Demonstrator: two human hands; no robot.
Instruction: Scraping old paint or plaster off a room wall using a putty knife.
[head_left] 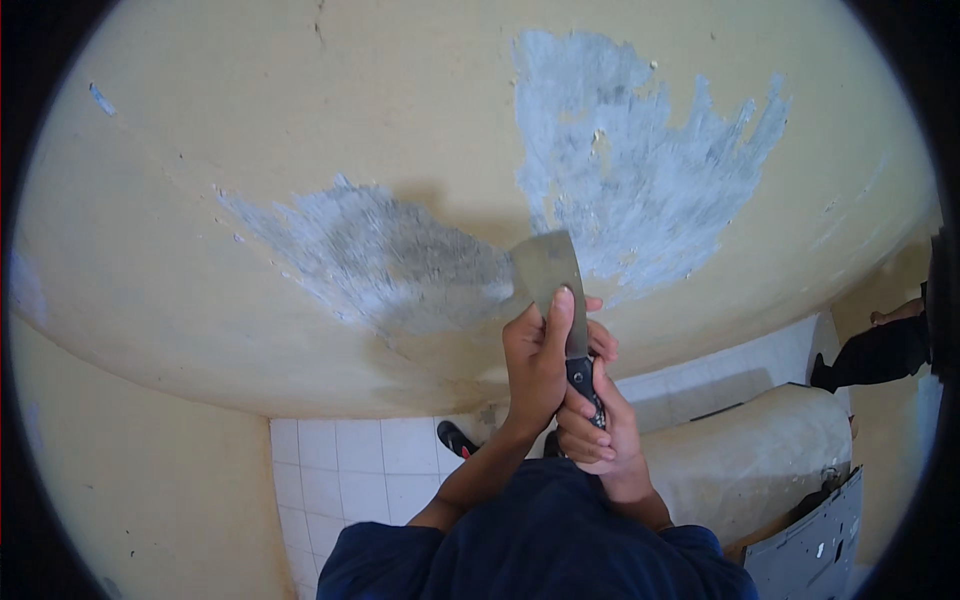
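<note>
Both of my hands grip one putty knife (550,262), its broad metal blade pointing up toward the yellowish wall (430,90). My right hand (608,425) is wrapped round the black handle. Higher up, my left hand (540,365) closes on the blade with its thumb lying along the metal. The blade's edge is by the lower left of a scraped grey-white patch (650,170). To the left spreads a second, darker scraped patch (390,250). Whether the edge touches the wall cannot be told.
White floor tiles (360,460) lie below the wall, where a dark shoe (456,438) shows. At the lower right are a large pale rounded object (740,460) and a grey panel (810,540). Another person's dark-clothed leg (880,352) is at the far right.
</note>
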